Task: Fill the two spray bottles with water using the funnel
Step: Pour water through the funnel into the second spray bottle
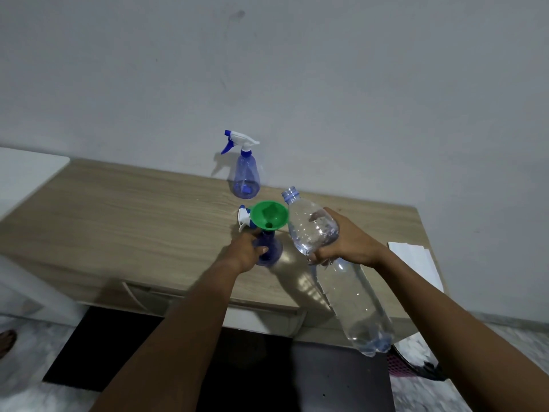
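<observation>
Your left hand (246, 249) is curled around the body of the near spray bottle (269, 252), a blue see-through one that stands upright at the middle of the tabletop (118, 218). The green funnel (269, 217) sits in its neck, the wide mouth facing up. Just left of the funnel, and partly hidden behind it, shows a white and blue trigger head (244, 217) that is off its bottle.

Your right hand (347, 242) grips the water bottle (350, 281) around its upper part, fingers wrapped over the clear plastic. The bottle is uncapped and tilted: its open neck points up and to the far left, just beside the funnel's right rim, while its base hangs near you past the near edge of the tabletop. Water lies in the lower end of it.

The far spray bottle (247, 176) stands upright by itself at the far edge of the tabletop, close to the wall (326, 84), with its trigger head screwed on and the nozzle pointing left. A white sheet of paper (416, 263) lies at the right end of the tabletop.
</observation>
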A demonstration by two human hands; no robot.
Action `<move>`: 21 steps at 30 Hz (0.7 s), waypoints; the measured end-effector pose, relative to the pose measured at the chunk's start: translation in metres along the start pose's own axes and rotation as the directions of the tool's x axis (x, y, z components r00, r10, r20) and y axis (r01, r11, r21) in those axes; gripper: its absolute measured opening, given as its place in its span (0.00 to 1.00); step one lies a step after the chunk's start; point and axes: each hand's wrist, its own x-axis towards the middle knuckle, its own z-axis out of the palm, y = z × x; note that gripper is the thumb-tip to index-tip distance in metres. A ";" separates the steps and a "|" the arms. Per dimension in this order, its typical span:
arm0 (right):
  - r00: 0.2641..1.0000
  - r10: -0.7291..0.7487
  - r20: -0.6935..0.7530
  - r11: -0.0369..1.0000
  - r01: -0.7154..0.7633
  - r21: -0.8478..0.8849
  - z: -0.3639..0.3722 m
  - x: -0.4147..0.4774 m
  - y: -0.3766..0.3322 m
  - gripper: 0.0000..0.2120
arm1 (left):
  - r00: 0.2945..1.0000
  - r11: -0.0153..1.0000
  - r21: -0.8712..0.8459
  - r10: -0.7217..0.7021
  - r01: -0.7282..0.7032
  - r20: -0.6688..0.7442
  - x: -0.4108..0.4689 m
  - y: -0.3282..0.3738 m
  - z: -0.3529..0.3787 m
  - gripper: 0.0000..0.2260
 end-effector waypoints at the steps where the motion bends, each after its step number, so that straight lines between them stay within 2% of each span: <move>1: 1.000 0.004 0.013 1.000 -0.004 0.004 0.000 0.000 0.000 0.34 | 1.000 1.000 -0.001 0.000 0.000 -0.003 0.000 0.000 0.000 0.22; 9: 0.991 0.060 0.122 0.997 -0.054 -0.058 0.000 0.001 -0.004 0.33 | 1.000 1.000 -0.007 0.010 -0.010 -0.003 0.001 -0.001 0.001 0.22; 17: 0.984 0.097 0.151 0.989 -0.078 -0.126 -0.002 0.001 -0.005 0.34 | 1.000 1.000 0.015 0.008 -0.008 -0.009 0.002 -0.002 0.001 0.20; 21: 0.979 0.118 0.169 0.987 -0.096 -0.128 -0.003 0.001 -0.007 0.31 | 1.000 1.000 0.003 0.001 -0.001 -0.008 0.002 -0.003 0.001 0.20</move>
